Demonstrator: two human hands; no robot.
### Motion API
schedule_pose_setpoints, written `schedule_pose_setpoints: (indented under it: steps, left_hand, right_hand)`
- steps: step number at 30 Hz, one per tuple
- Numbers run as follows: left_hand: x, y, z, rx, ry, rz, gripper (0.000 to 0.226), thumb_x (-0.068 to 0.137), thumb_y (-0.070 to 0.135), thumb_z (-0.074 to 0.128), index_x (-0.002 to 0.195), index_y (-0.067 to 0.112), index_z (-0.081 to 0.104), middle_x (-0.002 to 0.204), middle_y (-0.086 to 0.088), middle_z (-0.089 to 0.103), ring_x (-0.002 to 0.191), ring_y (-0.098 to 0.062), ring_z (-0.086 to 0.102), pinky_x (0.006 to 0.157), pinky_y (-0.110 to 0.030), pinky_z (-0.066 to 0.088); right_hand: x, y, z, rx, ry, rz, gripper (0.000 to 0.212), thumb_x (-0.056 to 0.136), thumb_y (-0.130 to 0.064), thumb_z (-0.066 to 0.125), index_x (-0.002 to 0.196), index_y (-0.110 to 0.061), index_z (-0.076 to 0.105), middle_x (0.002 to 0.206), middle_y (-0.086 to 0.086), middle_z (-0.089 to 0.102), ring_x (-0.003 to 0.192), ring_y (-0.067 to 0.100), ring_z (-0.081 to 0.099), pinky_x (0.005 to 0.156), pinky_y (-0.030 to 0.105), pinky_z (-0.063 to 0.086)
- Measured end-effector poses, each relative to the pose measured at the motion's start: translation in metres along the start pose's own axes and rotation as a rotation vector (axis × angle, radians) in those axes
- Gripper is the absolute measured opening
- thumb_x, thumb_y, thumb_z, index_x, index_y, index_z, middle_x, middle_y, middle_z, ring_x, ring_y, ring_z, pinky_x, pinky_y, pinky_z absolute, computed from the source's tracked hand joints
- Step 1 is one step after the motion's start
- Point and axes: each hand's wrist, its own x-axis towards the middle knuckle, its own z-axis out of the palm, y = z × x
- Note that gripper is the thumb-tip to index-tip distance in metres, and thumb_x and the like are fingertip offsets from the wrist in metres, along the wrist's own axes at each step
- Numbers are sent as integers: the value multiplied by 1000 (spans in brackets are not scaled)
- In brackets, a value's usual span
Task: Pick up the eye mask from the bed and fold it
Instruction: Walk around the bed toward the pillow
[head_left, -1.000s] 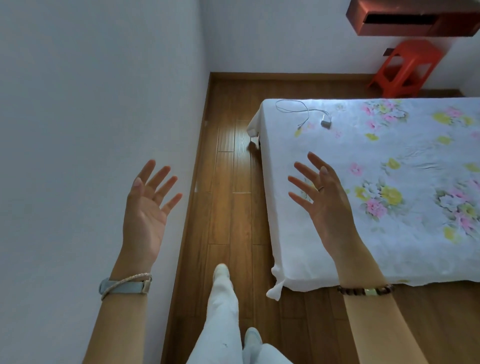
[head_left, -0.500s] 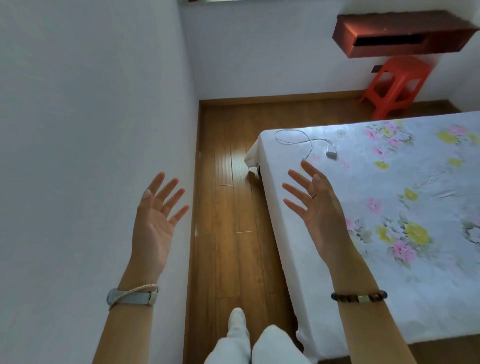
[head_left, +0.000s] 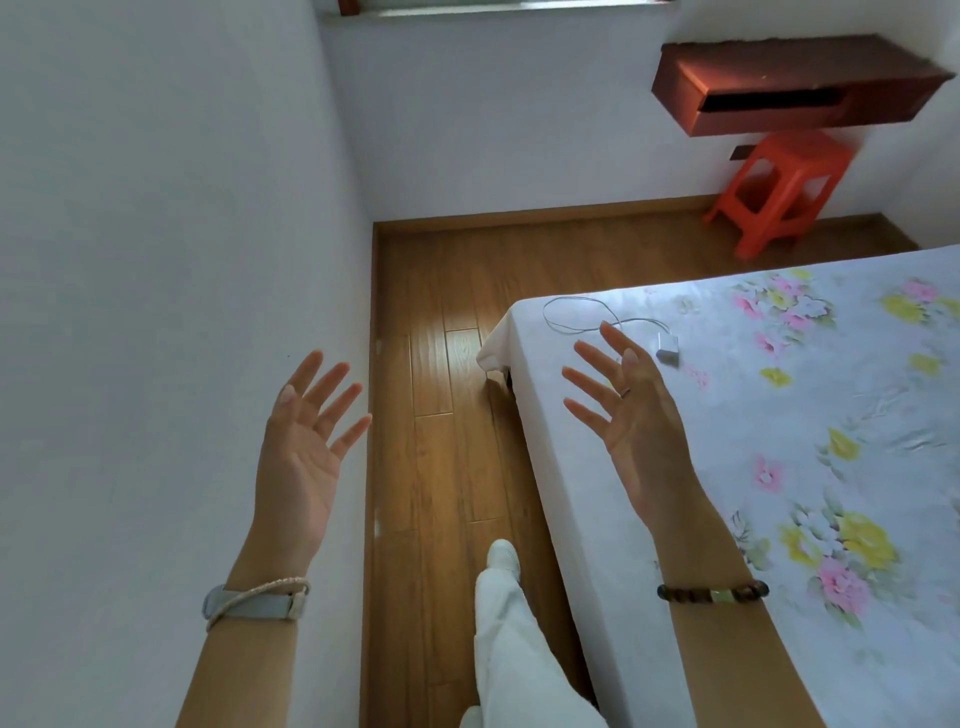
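The bed (head_left: 582, 509) with a white floral sheet fills the right side of the view. No eye mask shows on the part of the bed I can see. My left hand (head_left: 304, 457) is raised in front of the white wall, palm up, fingers spread, holding nothing. My right hand (head_left: 636, 415) is raised over the bed's left edge, fingers apart and empty, with a ring on one finger. A beaded bracelet sits on my right wrist, a watch band and cord on the left.
A white charger with its looped cable (head_left: 667, 348) lies near the bed's far left corner. An orange plastic stool (head_left: 779, 192) stands by the far wall under a red-brown wall shelf (head_left: 789, 88). A narrow strip of wooden floor (head_left: 441, 415) runs between wall and bed; my white-trousered leg (head_left: 506, 639) stands in it.
The view has moved forward along the bed and tilted up, so the bed now sits lower and further right. Both hands stay raised and open, holding nothing.
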Motion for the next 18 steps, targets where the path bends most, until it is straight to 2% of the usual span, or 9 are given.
schedule_pose_setpoints:
  steps: [10, 18]
  left_hand:
    - [164, 4, 45, -11, 9, 60, 51, 102, 40, 25, 148, 23, 40, 148, -4, 51, 133, -24, 53, 110, -52, 39]
    - [266, 8, 62, -21, 30, 64, 51, 102, 40, 25, 148, 23, 39, 148, -3, 52, 133, -24, 53, 110, -52, 39]
  right_hand:
    - [169, -16, 3, 22, -35, 0, 51, 88, -48, 41, 136, -31, 46, 143, -2, 56, 125, 23, 61, 105, 44, 49]
    - [271, -24, 7, 1, -6, 18, 43, 88, -48, 41, 128, -35, 51, 139, -3, 58, 122, 23, 63, 105, 46, 49]
